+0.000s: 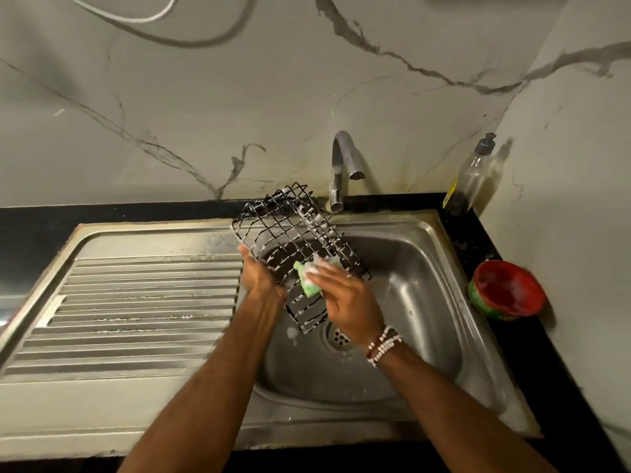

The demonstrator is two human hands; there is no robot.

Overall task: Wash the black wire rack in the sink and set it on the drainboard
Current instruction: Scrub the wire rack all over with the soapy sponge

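Nearest me, left hand (261, 279) curls its fingers round the left edge of the black wire rack (293, 230); right hand (345, 298) pinches a soapy green sponge (309, 281) against its wires. I see the rack tilted above the sink (420, 268), drainboard (136, 302) left of both hands.

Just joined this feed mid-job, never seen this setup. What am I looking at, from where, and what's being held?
No machine here: a person's two bare hands, seen from one head-worn camera looking down. The left hand grips the soapy black wire rack, tilted over the sink. The right hand holds a green sponge against its wires. The ribbed drainboard lies to the left; a tap, a clear bottle and a red tub stand by the sink.
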